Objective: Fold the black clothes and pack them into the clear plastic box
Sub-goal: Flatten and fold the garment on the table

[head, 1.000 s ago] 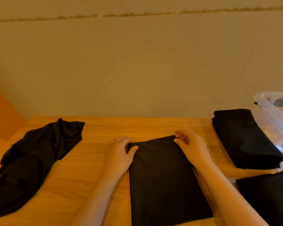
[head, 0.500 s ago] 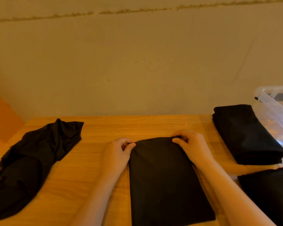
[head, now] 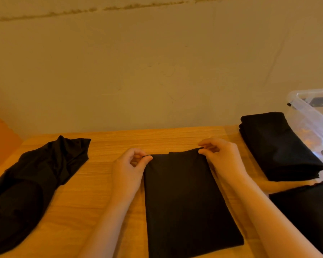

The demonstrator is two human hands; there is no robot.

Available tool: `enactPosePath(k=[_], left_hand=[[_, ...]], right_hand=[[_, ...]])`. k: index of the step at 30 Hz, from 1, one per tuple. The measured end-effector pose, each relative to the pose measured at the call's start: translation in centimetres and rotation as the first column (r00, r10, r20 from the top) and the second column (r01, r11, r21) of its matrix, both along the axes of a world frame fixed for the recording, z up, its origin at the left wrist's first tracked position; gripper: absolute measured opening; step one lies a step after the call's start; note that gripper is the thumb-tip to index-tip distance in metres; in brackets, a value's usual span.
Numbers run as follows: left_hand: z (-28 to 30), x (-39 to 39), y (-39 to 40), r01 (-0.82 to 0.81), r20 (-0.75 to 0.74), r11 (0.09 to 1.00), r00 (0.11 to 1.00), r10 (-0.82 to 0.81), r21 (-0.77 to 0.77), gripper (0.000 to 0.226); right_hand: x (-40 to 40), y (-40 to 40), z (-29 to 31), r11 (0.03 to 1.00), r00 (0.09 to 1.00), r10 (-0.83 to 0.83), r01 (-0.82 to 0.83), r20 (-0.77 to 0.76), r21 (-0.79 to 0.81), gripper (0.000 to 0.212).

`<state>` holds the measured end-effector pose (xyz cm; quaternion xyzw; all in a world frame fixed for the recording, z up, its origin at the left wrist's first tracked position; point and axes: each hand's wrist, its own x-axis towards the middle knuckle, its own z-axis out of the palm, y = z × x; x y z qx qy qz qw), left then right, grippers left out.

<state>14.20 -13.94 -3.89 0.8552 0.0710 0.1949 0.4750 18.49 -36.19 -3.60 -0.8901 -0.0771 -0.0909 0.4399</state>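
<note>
A long, narrow folded black garment (head: 186, 205) lies flat in the middle of the wooden table (head: 104, 183). My left hand (head: 128, 170) pinches its far left corner between thumb and forefinger. My right hand (head: 222, 159) pinches the far right corner the same way. A crumpled black garment (head: 32, 183) lies at the left. A neatly folded black stack (head: 278, 146) sits at the right, and another black piece (head: 309, 213) lies nearer at the right edge. The clear plastic box (head: 313, 120) stands at the far right, partly out of view.
A plain beige wall rises just behind the table's far edge. An orange surface shows at the far left beyond the table. Bare wood shows between the crumpled garment and the middle garment.
Both hands have gone from resting on the garment's far corners to pinching them. The far edge sits slightly nearer to me.
</note>
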Motion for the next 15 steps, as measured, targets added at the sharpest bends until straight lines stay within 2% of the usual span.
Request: enactPosePath(k=[2, 4, 7, 10, 13, 15], left_hand=[[0.3, -0.1, -0.1, -0.009, 0.051, 0.998, 0.999, 0.012, -0.068, 0.02], [0.2, 0.1, -0.2, -0.025, 0.022, 0.996, 0.999, 0.027, -0.089, 0.02], [-0.6, 0.7, -0.2, -0.061, -0.092, 0.998, 0.994, 0.061, -0.003, 0.019], [-1.2, 0.9, 0.1, -0.097, -0.121, 0.995, 0.988, 0.098, 0.019, 0.012], [-1.4, 0.9, 0.3, -0.101, -0.136, 0.994, 0.985, 0.105, 0.038, 0.011], [-1.4, 0.9, 0.3, -0.11, -0.134, 0.993, 0.984, 0.115, 0.044, 0.01]], right_hand=[[-0.3, -0.1, 0.9, 1.0, 0.998, 0.018, -0.017, 0.062, -0.019, 0.022], [-0.1, 0.0, 1.3, 0.999, 0.995, 0.017, -0.014, 0.097, -0.029, 0.02], [1.2, 0.6, 0.7, 0.998, 1.0, -0.008, 0.009, 0.012, -0.067, 0.02], [2.1, 1.5, -0.6, 0.988, 0.995, 0.022, -0.036, -0.092, -0.148, 0.021], [1.9, 1.5, -0.9, 0.983, 0.996, 0.015, -0.03, -0.085, -0.179, 0.021], [1.2, 1.5, -0.5, 0.977, 1.0, 0.018, -0.022, -0.018, -0.212, 0.019]])
